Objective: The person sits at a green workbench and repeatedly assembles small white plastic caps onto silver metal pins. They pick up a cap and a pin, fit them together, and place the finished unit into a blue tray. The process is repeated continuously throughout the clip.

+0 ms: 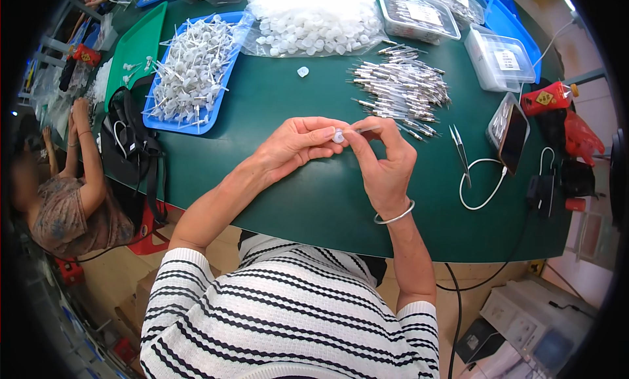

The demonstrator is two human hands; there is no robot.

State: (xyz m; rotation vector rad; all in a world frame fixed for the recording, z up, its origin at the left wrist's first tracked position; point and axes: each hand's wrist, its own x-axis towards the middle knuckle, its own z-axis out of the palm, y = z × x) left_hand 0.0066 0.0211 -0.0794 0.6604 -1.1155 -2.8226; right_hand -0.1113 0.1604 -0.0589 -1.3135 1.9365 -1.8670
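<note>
Over the green table, my left hand [298, 141] pinches a small white plastic cap [338, 137] between thumb and fingertips. My right hand [385, 159] is closed on a thin metal rod [367, 128], its fingertips right beside the cap. Whether the rod's end sits inside the cap I cannot tell. Ahead to the right lies a heap of similar silvery metal rods [403, 84]. A single loose white cap [303, 71] rests on the table beyond my hands. Farther back, a large pile of white caps [311, 25] spreads over a clear plastic bag.
A blue tray [208, 126] at left holds many capped rods, beside a green tray [122, 71]. Tweezers [460, 149], a white cable [481, 207], a phone [514, 143] and clear plastic boxes [501, 61] lie to the right. A black bag [128, 133] and a co-worker [78, 195] are at left.
</note>
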